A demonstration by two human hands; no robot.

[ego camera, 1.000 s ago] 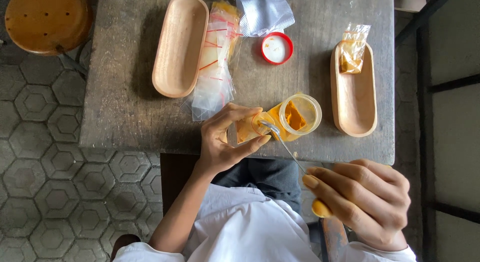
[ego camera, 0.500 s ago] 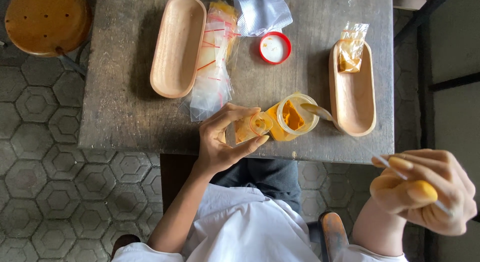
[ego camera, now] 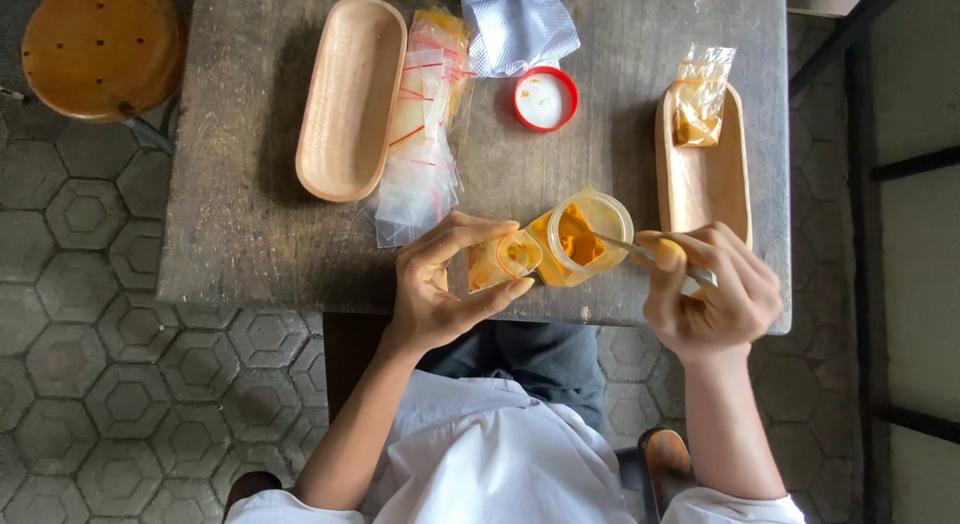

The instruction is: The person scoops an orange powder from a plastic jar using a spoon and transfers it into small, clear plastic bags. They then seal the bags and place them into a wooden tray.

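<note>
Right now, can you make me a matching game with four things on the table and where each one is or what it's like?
Things:
1. red lid
2. jar of orange powder
3. left wooden tray
4. right wooden tray

Clues:
A. tilted on its side near the table's front edge
B. has one small filled bag at its far end
C. lies with its white inside facing up
D. has nothing in it, beside a pile of clear bags

Pairs: 1-C, 2-A, 3-D, 4-B

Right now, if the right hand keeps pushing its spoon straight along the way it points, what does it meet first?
The right hand aims its spoon left into the open jar, so the orange powder likely comes first; depth is unclear.
</note>
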